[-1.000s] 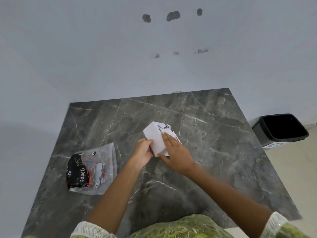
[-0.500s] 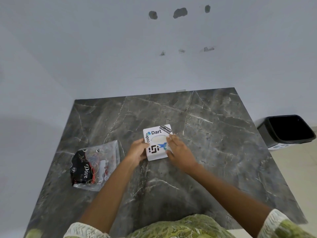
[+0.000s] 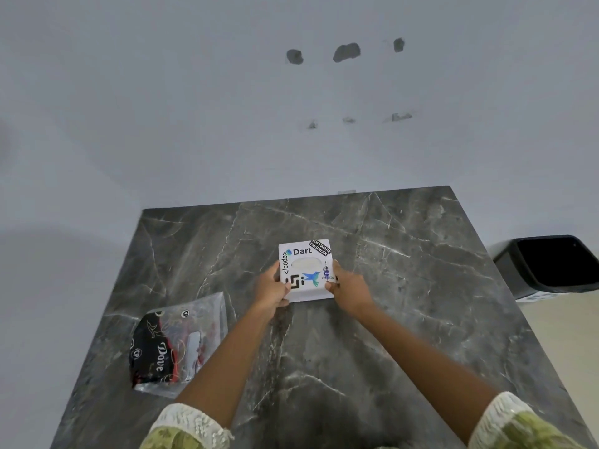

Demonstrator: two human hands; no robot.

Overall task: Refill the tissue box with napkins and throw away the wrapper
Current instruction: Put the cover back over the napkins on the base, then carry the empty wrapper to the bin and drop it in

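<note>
A white square tissue box covered in stickers sits flat, top side up, on the dark marble table. An oval slot in its top shows pale tissue. My left hand grips its left side and my right hand grips its right side. A clear plastic wrapper with a black and red "Dove" print lies on the table to the left, apart from both hands.
A black waste bin stands open on the floor beyond the table's right edge. A pale wall rises right behind the table's far edge.
The box was tilted on edge with its plain side showing; both hands turned it over and set it flat, sticker side up. My hands shifted to its two sides.
</note>
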